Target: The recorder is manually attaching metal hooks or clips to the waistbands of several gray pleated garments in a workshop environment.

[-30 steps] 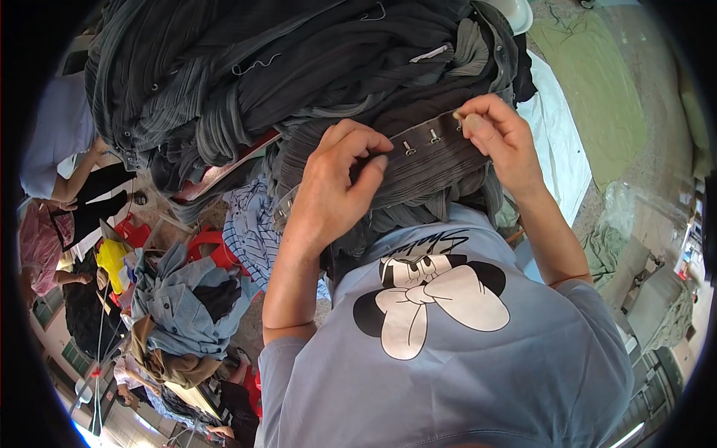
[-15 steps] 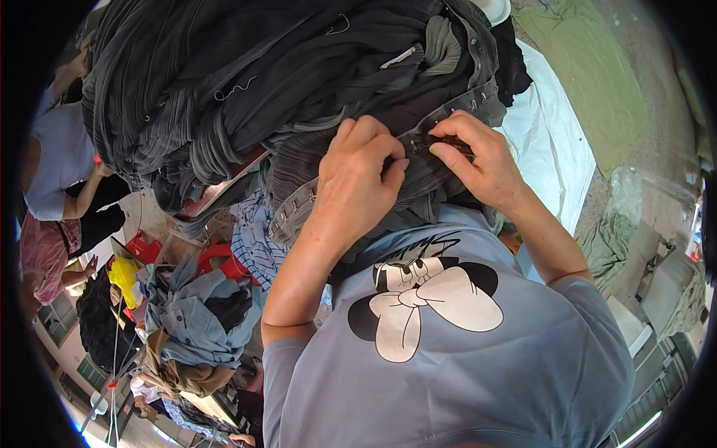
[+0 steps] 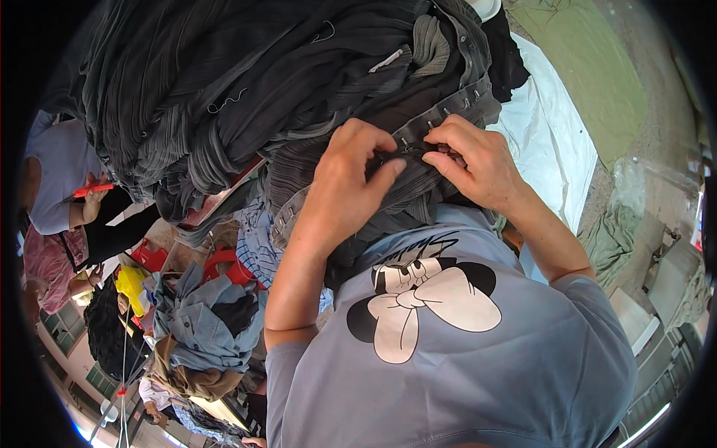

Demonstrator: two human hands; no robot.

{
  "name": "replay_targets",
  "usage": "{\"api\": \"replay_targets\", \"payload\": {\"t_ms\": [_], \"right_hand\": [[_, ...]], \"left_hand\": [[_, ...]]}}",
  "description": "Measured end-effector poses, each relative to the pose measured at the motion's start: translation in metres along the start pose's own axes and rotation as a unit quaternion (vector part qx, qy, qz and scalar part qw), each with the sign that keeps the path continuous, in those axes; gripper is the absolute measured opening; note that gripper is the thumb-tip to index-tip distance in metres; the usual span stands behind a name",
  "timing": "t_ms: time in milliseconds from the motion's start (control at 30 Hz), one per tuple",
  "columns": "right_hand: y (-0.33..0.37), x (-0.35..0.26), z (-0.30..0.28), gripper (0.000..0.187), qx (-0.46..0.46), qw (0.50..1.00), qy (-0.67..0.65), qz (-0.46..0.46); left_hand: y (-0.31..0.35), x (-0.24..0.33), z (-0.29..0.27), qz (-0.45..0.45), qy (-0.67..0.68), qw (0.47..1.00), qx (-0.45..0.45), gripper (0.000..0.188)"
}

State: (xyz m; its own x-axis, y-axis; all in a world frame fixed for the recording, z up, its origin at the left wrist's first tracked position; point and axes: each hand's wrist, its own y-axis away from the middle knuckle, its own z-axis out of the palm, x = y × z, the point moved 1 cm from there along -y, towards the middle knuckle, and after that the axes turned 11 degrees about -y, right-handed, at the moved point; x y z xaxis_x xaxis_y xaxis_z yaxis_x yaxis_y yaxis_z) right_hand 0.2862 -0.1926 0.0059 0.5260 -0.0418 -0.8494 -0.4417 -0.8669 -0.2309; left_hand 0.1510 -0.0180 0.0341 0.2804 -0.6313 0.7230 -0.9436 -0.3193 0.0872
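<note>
A dark grey ribbed garment (image 3: 287,166) lies in front of me. Along its edge runs a band (image 3: 452,104) fitted with several small metal hooks. My left hand (image 3: 343,175) curls over this band, thumb and index finger bent toward each other at its edge. Just to the right, my right hand (image 3: 478,164) pinches the same band between thumb and fingers. A gap separates the two hands, with hooks showing in it. Both sets of fingertips are partly hidden by dark folds.
A large heap of dark clothing (image 3: 187,67) fills the upper left. White sheeting (image 3: 545,112) and a green cloth (image 3: 582,60) lie at right. Blue denim clothes (image 3: 198,321) are piled lower left. At far left, a person (image 3: 63,172) holds something red.
My left thumb and index finger have moved onto the band's edge. My right hand has shifted slightly left, closer to the left one. The person at far left has raised a red object.
</note>
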Motion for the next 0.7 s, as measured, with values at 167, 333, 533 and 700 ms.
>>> {"api": "replay_targets", "payload": {"t_ms": [167, 333, 533, 700], "right_hand": [[0.002, 0.000, -0.001, 0.020, -0.011, 1.000, 0.007, 0.000], [0.002, -0.004, -0.001, 0.023, -0.007, 0.999, 0.038, -0.019], [0.000, -0.011, 0.006, 0.025, 0.030, 0.996, 0.072, -0.054], [-0.001, -0.016, 0.011, 0.025, 0.037, 0.987, 0.140, -0.066]], "left_hand": [[-0.001, 0.000, 0.004, 0.002, -0.048, 0.999, -0.019, 0.014], [-0.004, -0.012, 0.002, -0.077, 0.127, 0.987, -0.060, 0.011], [-0.003, -0.020, 0.005, -0.085, 0.273, 0.956, -0.063, 0.008], [-0.005, -0.019, 0.006, -0.107, 0.292, 0.950, -0.030, 0.009]]}}
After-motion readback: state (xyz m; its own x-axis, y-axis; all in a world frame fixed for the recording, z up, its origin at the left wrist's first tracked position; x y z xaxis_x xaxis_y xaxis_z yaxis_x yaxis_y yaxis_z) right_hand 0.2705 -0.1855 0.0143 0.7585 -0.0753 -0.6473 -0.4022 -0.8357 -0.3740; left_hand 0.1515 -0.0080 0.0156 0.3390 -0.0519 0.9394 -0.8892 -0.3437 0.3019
